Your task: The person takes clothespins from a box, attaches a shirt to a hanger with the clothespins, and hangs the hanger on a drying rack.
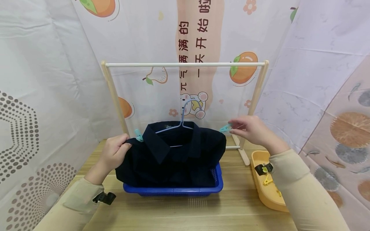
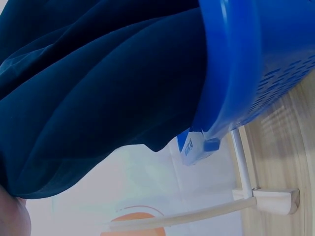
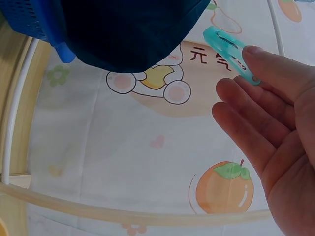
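Note:
A dark navy collared shirt (image 1: 173,170) is draped on a light-blue wire hanger (image 1: 182,119), its lower part down in the blue basket (image 1: 173,190). My left hand (image 1: 113,151) grips the shirt's left shoulder between thumb and fingers. Close by that hand, a teal clothespin (image 1: 138,136) sits on the shoulder. At the other shoulder, my right hand (image 1: 249,130) pinches a second teal clothespin (image 3: 222,45), its tip right at the fabric's edge in the head view. The right wrist view shows the thumb on one side of this clothespin, with the other fingers loosely bent.
A wooden rack with a white top rail (image 1: 185,64) stands behind the basket. To the right, a yellow-orange tray (image 1: 260,189) holds small yellow clips, partly covered by the right forearm. Patterned cloth hangs behind and on both sides of the wooden table (image 1: 231,208).

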Motion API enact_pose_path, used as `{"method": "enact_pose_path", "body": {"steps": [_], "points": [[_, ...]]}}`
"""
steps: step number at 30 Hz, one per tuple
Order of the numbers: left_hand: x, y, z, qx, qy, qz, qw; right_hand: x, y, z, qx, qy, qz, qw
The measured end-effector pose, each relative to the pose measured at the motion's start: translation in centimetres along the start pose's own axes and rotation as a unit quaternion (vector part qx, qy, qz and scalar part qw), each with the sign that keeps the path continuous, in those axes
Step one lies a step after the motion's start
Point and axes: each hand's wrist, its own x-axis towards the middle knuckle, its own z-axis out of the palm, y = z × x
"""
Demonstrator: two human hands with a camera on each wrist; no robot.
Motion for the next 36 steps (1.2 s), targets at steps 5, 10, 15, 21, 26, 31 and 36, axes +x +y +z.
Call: {"method": "enact_pose_path", "body": {"steps": [5, 10, 15, 21, 26, 31, 36], "points": [[0.1, -0.1, 0.0, 0.001, 0.001, 0.005, 1.0000, 0.6, -0.2, -0.2, -0.009, 0.004, -0.024, 0.9997], [0.1, -0.1, 0.1, 0.001, 0.001, 0.006, 1.0000, 1.2, -0.4, -0.4, -0.015, 0.003, -0.050, 0.9986], [0.2, -0.1, 0.1, -0.001, 0.006, 0.013, 0.9999, 1.7, -0.6, -0.9, -0.027, -0.002, -0.058, 0.9980], [0.2, -0.1, 0.1, -0.001, 0.001, 0.008, 1.0000, 2.3, -1.1, -1.5, -0.039, -0.007, -0.066, 0.9971], [0.2, -0.2, 0.1, 0.000, 0.000, 0.008, 1.0000, 2.7, -1.3, -1.8, -0.039, -0.017, -0.065, 0.9969], [0.2, -0.3, 0.1, 0.007, 0.000, 0.009, 0.9999, 2.9, -1.4, -1.9, -0.043, -0.022, -0.067, 0.9966], [0.1, -0.2, 0.1, 0.012, -0.003, 0.005, 0.9999, 3.1, -1.6, -2.1, -0.055, -0.031, -0.065, 0.9959]]}}
